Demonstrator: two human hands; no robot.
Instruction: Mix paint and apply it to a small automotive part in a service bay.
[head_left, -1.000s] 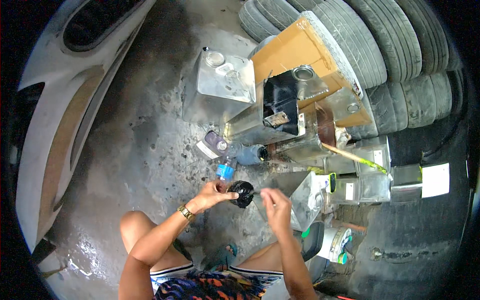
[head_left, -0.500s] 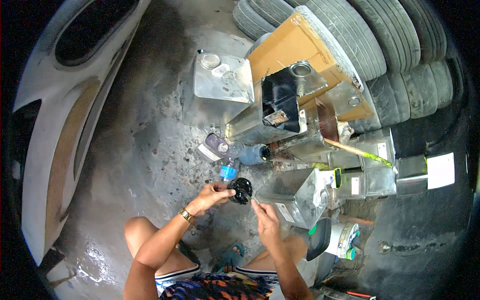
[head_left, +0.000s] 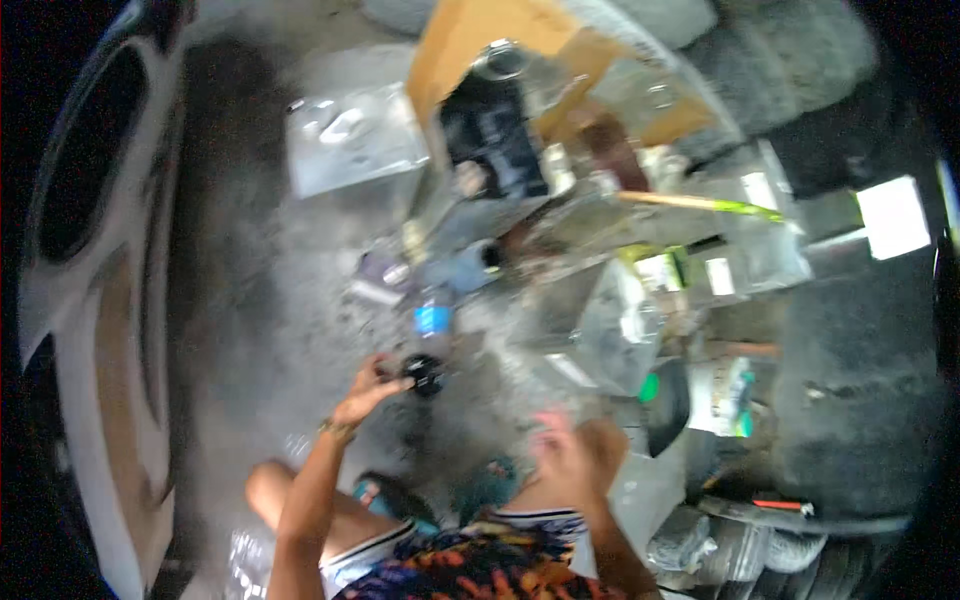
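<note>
While the black cup point(head_left: 423, 376) sits just below and left of frame centre, the left hand point(head_left: 368, 396) pinches its left edge. Beside the right knee point(head_left: 607, 440), the right hand point(head_left: 562, 443) is blurred; its grip cannot be determined. 1 blue-labelled bottle point(head_left: 432, 320) appears directly above the cup; 1 square metal can point(head_left: 355, 135), upper left.

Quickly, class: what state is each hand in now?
Left hand: closed on a round black object.
Right hand: blurred; open or closed cannot be told.

Open concrete floor point(head_left: 487, 405) between black container point(head_left: 424, 376) and right hand point(head_left: 567, 450), blue-labelled plastic bottle point(head_left: 433, 321) obstructing passage beyond the container, rectangular metal can point(head_left: 612, 345) beyond the hand.
</note>
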